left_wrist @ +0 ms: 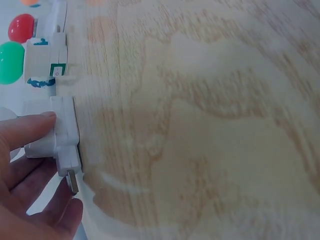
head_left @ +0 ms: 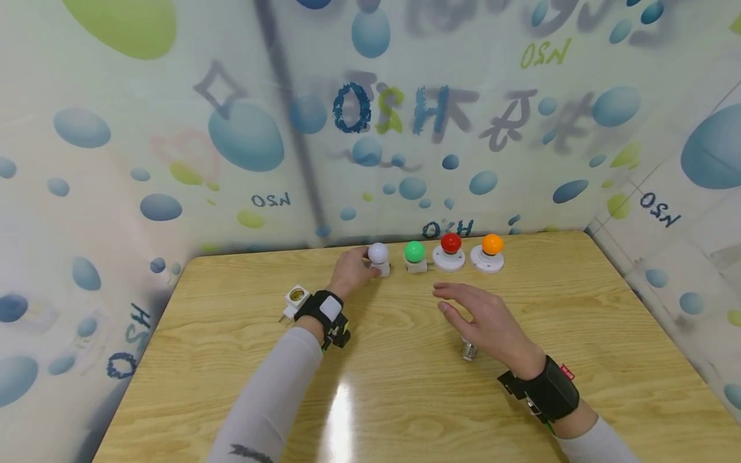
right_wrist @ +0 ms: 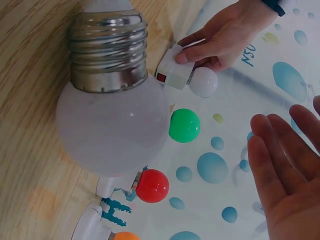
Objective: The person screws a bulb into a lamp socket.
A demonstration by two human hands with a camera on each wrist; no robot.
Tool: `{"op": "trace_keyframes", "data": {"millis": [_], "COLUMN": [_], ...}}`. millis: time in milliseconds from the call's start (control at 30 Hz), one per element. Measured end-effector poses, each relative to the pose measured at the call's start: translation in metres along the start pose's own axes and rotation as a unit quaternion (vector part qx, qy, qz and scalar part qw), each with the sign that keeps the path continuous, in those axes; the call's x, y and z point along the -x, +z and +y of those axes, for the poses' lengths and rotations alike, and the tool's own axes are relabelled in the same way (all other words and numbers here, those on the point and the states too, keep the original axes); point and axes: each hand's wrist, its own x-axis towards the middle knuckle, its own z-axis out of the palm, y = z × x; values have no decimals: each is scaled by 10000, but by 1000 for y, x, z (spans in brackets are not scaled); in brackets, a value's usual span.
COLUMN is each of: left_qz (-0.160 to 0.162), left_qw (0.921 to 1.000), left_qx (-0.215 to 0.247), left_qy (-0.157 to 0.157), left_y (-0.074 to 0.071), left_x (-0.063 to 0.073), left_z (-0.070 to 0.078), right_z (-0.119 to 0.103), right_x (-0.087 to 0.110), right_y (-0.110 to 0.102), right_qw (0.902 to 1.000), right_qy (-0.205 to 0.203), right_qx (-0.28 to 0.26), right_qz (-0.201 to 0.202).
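My left hand [head_left: 350,273] holds a white plug-in lamp socket [left_wrist: 42,135] near the back edge of the table, thumb and fingers on either side. A white bulb [head_left: 378,252] is seated in that socket, and a metal prong [left_wrist: 73,182] shows at its end. The right hand [head_left: 489,318] hovers above the tabletop, its fingers extended and nothing in its grasp. Below it lies a loose white bulb [right_wrist: 112,125]; from the head only the silver screw base [head_left: 469,350] shows, the rest being hidden by the hand.
Along the back edge stand a green bulb [head_left: 414,251] in a plug-in socket, then a red bulb [head_left: 451,242] and an orange bulb [head_left: 493,244] on round white bases. A bulbless white socket [head_left: 297,296] lies beside my left wrist. A patterned wall covering [head_left: 370,186] rises behind the table.
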Motion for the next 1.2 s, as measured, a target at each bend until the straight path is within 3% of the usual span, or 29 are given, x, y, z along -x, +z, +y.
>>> {"op": "trace_keyframes", "data": {"millis": [267, 533, 700, 933, 1200], "left_qz": [-126, 3, 239, 690, 1057], "left_qw": [9998, 9998, 9985, 9902, 9850], "left_qx": [149, 200, 187, -93, -139], "left_qy": [-29, 37, 458, 1209, 1353], "left_y": [-6, -23, -36, -54, -71], "left_x": [7, 26, 45, 74, 96], "left_z": [1, 2, 5, 2, -15], "right_z": [-1, -4, -4, -3, -1], "right_x": [0, 0, 0, 1, 3], "right_y": [2, 2, 2, 0, -4], "right_qw": [10000, 9999, 9996, 9994, 9993], "right_qy": [26, 34, 61, 78, 20], "right_qx": [6, -29, -143, -120, 16], "right_qz": [-88, -153, -254, -304, -383]}}
